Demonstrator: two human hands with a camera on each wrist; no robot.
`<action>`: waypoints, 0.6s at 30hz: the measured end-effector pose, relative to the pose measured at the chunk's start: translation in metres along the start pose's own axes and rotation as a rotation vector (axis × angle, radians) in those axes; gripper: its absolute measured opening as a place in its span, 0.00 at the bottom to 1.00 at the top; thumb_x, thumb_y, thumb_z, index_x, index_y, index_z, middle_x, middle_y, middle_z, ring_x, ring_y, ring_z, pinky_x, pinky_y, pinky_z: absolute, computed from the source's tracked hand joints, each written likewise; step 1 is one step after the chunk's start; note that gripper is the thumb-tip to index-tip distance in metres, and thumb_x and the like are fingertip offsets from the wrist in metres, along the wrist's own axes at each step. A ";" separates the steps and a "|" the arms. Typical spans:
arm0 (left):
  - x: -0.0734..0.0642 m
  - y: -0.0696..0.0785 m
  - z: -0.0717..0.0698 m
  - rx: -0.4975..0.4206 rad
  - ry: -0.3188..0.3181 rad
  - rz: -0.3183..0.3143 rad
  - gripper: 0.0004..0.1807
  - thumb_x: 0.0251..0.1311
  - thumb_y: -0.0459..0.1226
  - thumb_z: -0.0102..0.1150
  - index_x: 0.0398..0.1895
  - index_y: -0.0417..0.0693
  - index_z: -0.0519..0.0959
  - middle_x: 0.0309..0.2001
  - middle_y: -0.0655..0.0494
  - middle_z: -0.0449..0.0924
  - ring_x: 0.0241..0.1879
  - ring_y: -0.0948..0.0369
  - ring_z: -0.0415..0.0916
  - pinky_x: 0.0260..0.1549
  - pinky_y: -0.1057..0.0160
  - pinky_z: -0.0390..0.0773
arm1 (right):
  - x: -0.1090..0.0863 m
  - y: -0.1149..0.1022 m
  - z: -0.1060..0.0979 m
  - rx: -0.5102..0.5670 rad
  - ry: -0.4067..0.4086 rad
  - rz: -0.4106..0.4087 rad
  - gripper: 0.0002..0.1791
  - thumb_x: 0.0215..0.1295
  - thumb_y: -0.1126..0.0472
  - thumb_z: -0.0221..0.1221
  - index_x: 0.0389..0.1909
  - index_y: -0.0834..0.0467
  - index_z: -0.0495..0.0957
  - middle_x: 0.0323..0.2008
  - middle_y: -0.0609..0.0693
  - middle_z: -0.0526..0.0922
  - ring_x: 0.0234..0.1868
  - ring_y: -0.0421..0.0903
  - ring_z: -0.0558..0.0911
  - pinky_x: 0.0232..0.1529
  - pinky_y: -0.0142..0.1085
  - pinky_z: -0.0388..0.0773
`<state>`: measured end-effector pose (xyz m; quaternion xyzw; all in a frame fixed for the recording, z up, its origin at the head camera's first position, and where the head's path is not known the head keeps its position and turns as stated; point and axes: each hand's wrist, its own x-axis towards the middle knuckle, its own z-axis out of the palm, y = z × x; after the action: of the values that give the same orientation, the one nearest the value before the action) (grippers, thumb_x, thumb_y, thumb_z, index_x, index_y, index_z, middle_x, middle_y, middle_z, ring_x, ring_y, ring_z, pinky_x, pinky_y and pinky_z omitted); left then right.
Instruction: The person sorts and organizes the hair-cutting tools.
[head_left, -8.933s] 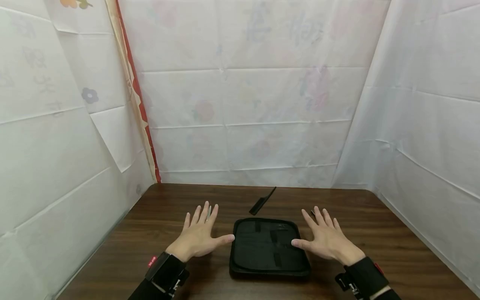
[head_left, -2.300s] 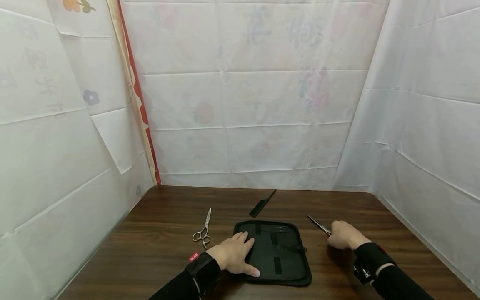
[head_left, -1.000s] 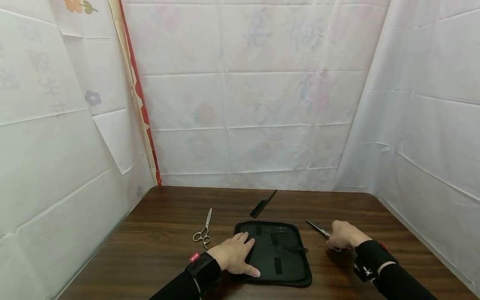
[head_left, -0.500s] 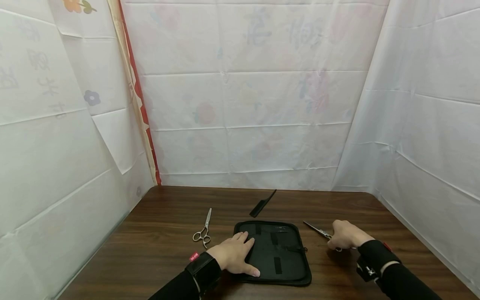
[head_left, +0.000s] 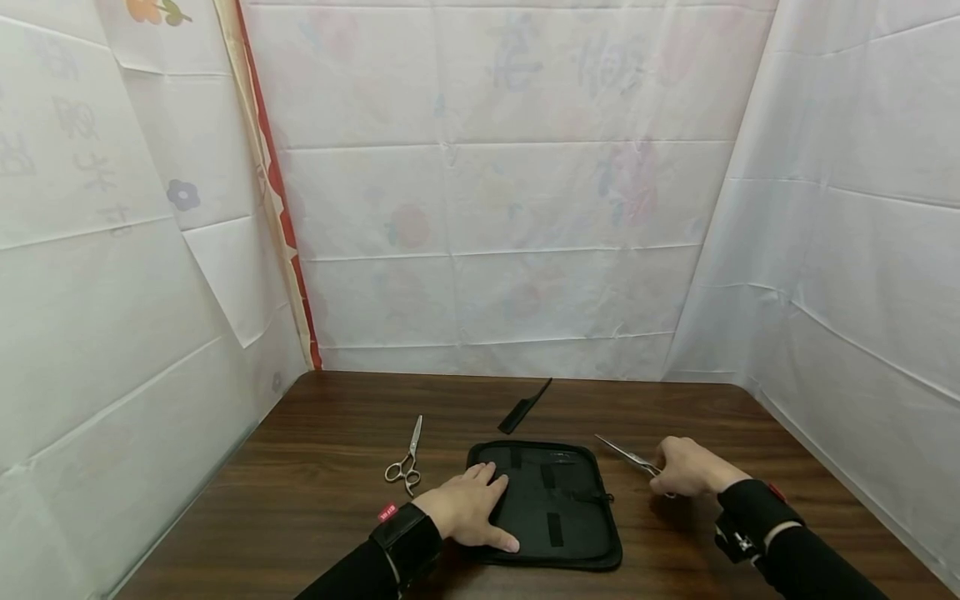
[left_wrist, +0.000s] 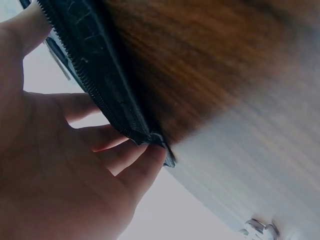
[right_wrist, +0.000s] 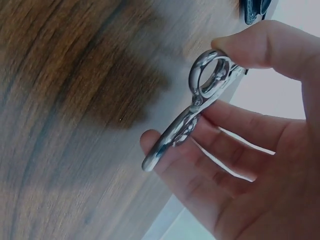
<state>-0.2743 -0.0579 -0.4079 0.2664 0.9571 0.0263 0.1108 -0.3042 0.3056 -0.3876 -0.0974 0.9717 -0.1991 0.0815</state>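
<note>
My left hand (head_left: 465, 508) rests with spread fingers on the left side of a black zippered case (head_left: 577, 533), which lies unfolded with elastic loops inside. In the left wrist view the fingers reach over the zipper edge (left_wrist: 85, 75). To the right of the case, my right hand (head_left: 693, 468) pinches silver scissors (head_left: 636, 458) by their handle end, blades pointing left toward the far side. In the right wrist view the finger rings of these scissors (right_wrist: 200, 95) sit between thumb and fingers, apparently just above the table; the fingers hide part of the handle.
A second pair of silver scissors (head_left: 415, 442) lies left of the case. Behind the case is a black comb (head_left: 517, 414) with a thin tail. The brown wooden table (head_left: 315, 500) is enclosed by white sheets (head_left: 480, 200) at the back and both sides.
The right hand has gripped the right-hand scissors and shifted them slightly left toward the case. The left hand, earlier held above the table, now stays on the case; the comb has not moved.
</note>
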 end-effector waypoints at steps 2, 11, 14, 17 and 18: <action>0.000 0.000 0.000 -0.003 -0.001 0.000 0.51 0.56 0.70 0.61 0.78 0.52 0.64 0.78 0.47 0.58 0.77 0.51 0.54 0.71 0.51 0.61 | 0.000 0.000 0.001 0.003 0.005 -0.022 0.07 0.56 0.67 0.66 0.35 0.63 0.79 0.22 0.50 0.78 0.23 0.45 0.75 0.28 0.39 0.69; -0.001 0.000 -0.001 -0.003 0.005 0.000 0.52 0.56 0.70 0.61 0.78 0.52 0.64 0.77 0.47 0.58 0.77 0.51 0.54 0.70 0.50 0.62 | 0.004 -0.002 0.005 0.013 0.005 -0.112 0.10 0.55 0.67 0.68 0.39 0.63 0.82 0.25 0.48 0.78 0.26 0.46 0.75 0.31 0.41 0.73; -0.001 0.000 -0.001 0.003 0.008 0.004 0.52 0.56 0.70 0.61 0.78 0.52 0.64 0.77 0.47 0.58 0.77 0.51 0.54 0.70 0.51 0.62 | 0.004 -0.004 0.006 0.008 0.010 -0.137 0.10 0.54 0.67 0.68 0.38 0.63 0.82 0.26 0.48 0.78 0.27 0.46 0.74 0.31 0.41 0.73; 0.000 0.000 -0.001 0.008 0.009 0.006 0.52 0.56 0.70 0.61 0.78 0.52 0.64 0.77 0.47 0.58 0.77 0.51 0.54 0.70 0.51 0.62 | 0.004 -0.005 0.006 0.014 0.013 -0.148 0.12 0.54 0.67 0.69 0.39 0.63 0.82 0.28 0.49 0.77 0.28 0.46 0.74 0.32 0.42 0.73; 0.000 0.000 0.000 0.010 0.010 0.005 0.52 0.56 0.70 0.61 0.78 0.52 0.64 0.77 0.47 0.58 0.77 0.51 0.55 0.70 0.51 0.62 | 0.004 -0.006 0.006 0.015 0.013 -0.151 0.12 0.54 0.67 0.69 0.40 0.64 0.82 0.29 0.49 0.77 0.29 0.46 0.74 0.32 0.42 0.73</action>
<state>-0.2744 -0.0583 -0.4074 0.2693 0.9570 0.0232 0.1048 -0.3058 0.2973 -0.3910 -0.1684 0.9606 -0.2125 0.0607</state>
